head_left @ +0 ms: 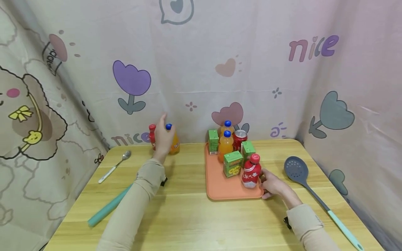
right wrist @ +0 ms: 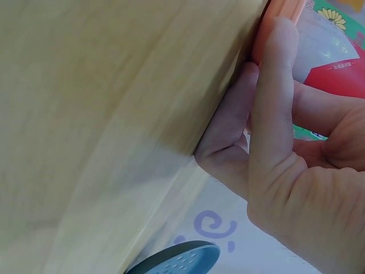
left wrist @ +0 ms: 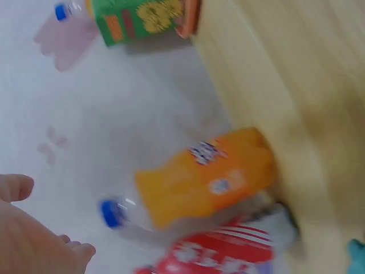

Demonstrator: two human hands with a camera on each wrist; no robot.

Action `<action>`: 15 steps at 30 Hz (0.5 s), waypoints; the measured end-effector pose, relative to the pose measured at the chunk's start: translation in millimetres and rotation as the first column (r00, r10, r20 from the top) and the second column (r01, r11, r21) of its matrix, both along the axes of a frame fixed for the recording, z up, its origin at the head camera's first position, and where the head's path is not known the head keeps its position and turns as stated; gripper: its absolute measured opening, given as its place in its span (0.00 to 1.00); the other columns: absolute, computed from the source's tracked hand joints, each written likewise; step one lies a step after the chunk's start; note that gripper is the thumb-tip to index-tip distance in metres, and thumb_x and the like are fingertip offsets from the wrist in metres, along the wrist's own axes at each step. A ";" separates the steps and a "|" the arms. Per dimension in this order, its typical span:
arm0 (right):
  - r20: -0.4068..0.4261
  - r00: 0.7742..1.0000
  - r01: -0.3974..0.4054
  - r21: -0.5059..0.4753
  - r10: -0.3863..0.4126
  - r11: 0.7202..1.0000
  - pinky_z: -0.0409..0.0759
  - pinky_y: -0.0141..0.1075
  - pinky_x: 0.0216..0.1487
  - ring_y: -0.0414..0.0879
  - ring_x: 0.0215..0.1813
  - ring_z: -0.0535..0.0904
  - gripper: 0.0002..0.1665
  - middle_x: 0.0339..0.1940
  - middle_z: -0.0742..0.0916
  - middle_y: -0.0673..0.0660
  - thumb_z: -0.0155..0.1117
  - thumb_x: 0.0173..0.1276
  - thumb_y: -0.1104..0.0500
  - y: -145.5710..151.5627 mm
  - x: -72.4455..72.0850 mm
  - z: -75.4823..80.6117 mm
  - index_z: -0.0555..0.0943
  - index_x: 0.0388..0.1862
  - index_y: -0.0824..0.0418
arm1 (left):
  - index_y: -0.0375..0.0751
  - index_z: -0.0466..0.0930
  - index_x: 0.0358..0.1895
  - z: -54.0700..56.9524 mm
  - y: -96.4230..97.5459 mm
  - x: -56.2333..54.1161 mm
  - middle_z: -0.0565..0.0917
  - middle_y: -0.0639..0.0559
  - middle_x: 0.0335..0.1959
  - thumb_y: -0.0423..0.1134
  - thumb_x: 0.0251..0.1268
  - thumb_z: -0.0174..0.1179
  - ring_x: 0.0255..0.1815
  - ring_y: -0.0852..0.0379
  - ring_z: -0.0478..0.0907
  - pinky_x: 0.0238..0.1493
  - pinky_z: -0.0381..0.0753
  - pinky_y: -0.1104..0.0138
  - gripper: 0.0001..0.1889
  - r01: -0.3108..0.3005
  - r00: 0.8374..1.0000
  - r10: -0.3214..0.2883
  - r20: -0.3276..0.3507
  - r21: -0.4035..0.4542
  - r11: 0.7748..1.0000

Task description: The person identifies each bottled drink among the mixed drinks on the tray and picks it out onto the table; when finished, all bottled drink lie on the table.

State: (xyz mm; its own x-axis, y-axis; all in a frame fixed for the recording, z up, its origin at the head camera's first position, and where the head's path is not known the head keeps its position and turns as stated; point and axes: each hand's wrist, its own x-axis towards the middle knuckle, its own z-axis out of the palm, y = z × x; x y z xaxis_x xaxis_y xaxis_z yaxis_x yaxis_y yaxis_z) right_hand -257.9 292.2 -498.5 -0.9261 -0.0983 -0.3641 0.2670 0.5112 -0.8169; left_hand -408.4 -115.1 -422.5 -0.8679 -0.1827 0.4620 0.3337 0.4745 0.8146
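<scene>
My left hand point(head_left: 164, 138) is raised at the back left, fingers loose and holding nothing. Just beyond it stand an orange drink bottle point(head_left: 175, 143) with a blue cap and a red bottle point(head_left: 152, 135), partly hidden by the hand. The left wrist view shows a gap between that hand and the orange bottle point(left wrist: 205, 177). My right hand point(head_left: 272, 184) grips the right front edge of an orange tray point(head_left: 220, 190), with a fingertip on its rim point(right wrist: 282, 8). On the tray, a red bottle with a white base point(head_left: 251, 172) stands closest to this hand.
The tray also bears green juice boxes point(head_left: 233, 164), orange drink bottles point(head_left: 226, 144) and a red can point(head_left: 240, 137). A spoon point(head_left: 114, 167) and a teal stick-like thing point(head_left: 108, 209) lie at left, a slotted turner point(head_left: 296, 169) at right. Curtains hang behind the wooden table point(head_left: 188, 223).
</scene>
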 end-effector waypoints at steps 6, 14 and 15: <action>-0.009 1.000 -0.002 -0.011 0.002 1.000 0.91 0.42 0.33 0.53 0.41 0.84 0.30 0.58 0.75 0.77 0.49 0.73 0.75 0.3 -0.2 0.4 0.58 0.72 0.73 | 0.44 0.60 0.83 10.3 45.1 31.7 0.57 0.48 0.87 0.42 0.78 0.59 0.88 0.46 0.55 0.88 0.55 0.50 0.34 0.169 0.976 -0.187 -0.108 -0.156 0.973; -0.008 1.000 -0.004 -0.011 0.004 1.000 0.91 0.41 0.33 0.53 0.41 0.83 0.30 0.59 0.75 0.77 0.49 0.73 0.75 -0.6 0.1 0.1 0.58 0.72 0.73 | 0.46 0.55 0.85 -4.1 110.3 78.2 0.52 0.54 0.89 0.43 0.79 0.59 0.89 0.50 0.52 0.87 0.55 0.52 0.37 0.443 0.882 -0.469 -0.039 -0.268 0.856; -0.007 1.000 -0.003 -0.009 0.003 1.000 0.91 0.41 0.33 0.53 0.41 0.83 0.29 0.59 0.75 0.77 0.49 0.74 0.75 -0.5 -0.1 -0.3 0.58 0.72 0.73 | 0.45 0.56 0.85 -6.2 116.5 83.3 0.52 0.54 0.89 0.43 0.79 0.59 0.89 0.50 0.53 0.87 0.56 0.51 0.37 0.458 0.872 -0.487 -0.038 -0.287 0.842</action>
State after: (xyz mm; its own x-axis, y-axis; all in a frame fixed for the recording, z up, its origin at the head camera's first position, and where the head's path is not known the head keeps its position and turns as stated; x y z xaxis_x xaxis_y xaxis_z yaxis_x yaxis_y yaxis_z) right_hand -257.9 291.6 -498.8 -0.9285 -0.1042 -0.3564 0.2595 0.5044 -0.8236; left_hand -325.1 1.4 -428.6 -0.7612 0.3767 0.5279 0.6484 0.4262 0.6308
